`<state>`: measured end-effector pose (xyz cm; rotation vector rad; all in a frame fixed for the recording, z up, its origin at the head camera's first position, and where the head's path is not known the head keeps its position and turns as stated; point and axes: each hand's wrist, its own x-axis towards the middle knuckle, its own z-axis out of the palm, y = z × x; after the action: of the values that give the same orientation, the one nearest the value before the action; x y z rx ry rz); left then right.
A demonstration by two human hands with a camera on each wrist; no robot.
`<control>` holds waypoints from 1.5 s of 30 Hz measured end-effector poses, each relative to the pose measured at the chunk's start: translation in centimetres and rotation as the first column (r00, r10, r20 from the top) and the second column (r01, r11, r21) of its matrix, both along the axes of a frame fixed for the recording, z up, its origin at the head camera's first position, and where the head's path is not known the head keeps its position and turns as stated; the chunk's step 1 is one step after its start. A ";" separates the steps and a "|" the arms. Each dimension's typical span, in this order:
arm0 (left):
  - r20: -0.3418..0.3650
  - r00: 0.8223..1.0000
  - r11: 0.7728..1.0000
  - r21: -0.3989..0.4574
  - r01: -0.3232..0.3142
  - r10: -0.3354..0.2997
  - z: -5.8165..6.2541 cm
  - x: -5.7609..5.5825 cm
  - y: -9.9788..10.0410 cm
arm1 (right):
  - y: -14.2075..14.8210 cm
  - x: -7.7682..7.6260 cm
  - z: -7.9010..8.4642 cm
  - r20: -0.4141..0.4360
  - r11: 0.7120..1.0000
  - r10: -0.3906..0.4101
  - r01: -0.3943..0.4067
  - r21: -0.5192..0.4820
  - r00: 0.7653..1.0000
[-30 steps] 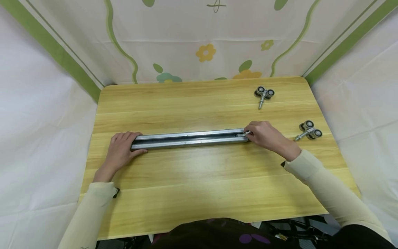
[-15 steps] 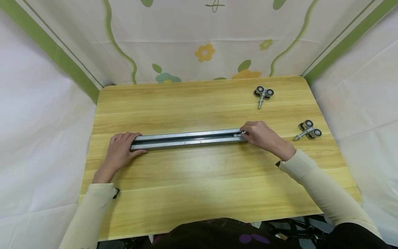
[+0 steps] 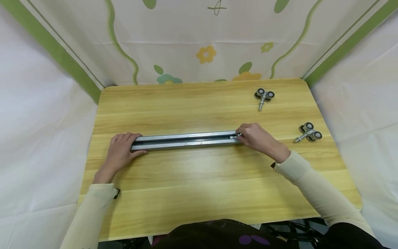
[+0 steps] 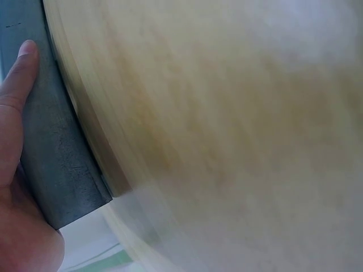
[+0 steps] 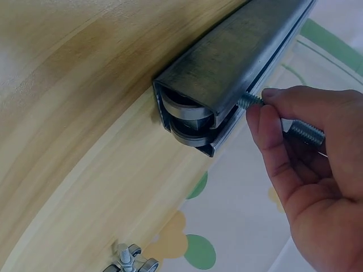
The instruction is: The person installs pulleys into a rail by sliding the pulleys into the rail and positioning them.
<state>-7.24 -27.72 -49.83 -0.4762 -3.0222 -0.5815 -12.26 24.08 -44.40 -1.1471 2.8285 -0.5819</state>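
Observation:
A grey metal channel rail (image 3: 186, 141) lies across the table with its slot facing up. My left hand (image 3: 122, 150) grips its left end; in the left wrist view the thumb (image 4: 25, 62) lies along the side wall. At the right end my right hand (image 3: 256, 137) pinches the threaded bolt (image 5: 250, 101) of a roller trolley. The trolley's wheels (image 5: 190, 113) sit inside the rail, just within its open end, and the bolt sticks out through the slot. Some of the bolt is hidden by the fingers.
Two more roller trolleys with bolts lie on the wooden table (image 3: 199, 193): one at the back right (image 3: 263, 97), another (image 3: 308, 132) near the right edge. A patterned white cloth (image 3: 186, 27) hangs behind the table, with plain white cloth at both sides.
My right hand has slid left along the rail with the trolley's bolt between its fingers. The left hand and the rail's left end stay where they were.

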 end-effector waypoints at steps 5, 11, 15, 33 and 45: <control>-0.007 1.000 1.000 -0.002 -0.001 0.001 -0.1 0.1 -0.2 | -0.2 0.0 0.0 0.001 1.000 -0.002 0.002 0.005 1.000; -0.014 1.000 1.000 0.001 -0.001 0.001 -0.1 0.2 -0.4 | -0.6 0.0 0.0 0.004 1.000 -0.001 0.001 -0.005 1.000; -0.012 1.000 1.000 0.002 0.000 0.000 -0.3 0.2 -0.4 | -0.9 0.0 0.0 0.009 1.000 0.005 -0.005 -0.010 1.000; -0.008 1.000 1.000 0.004 -0.004 0.004 -0.7 0.0 -0.2 | -3.6 0.4 -0.6 -0.038 0.999 0.022 -0.023 -0.041 0.999; -0.021 1.000 1.000 -0.005 0.001 -0.001 -0.4 0.0 -0.1 | -5.0 0.7 -0.4 -0.049 0.999 0.003 -0.006 -0.051 0.999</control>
<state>-7.24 -27.86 -50.19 -0.4802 -3.0049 -0.5652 -11.60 19.11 -44.75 -1.1918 2.8672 -0.6386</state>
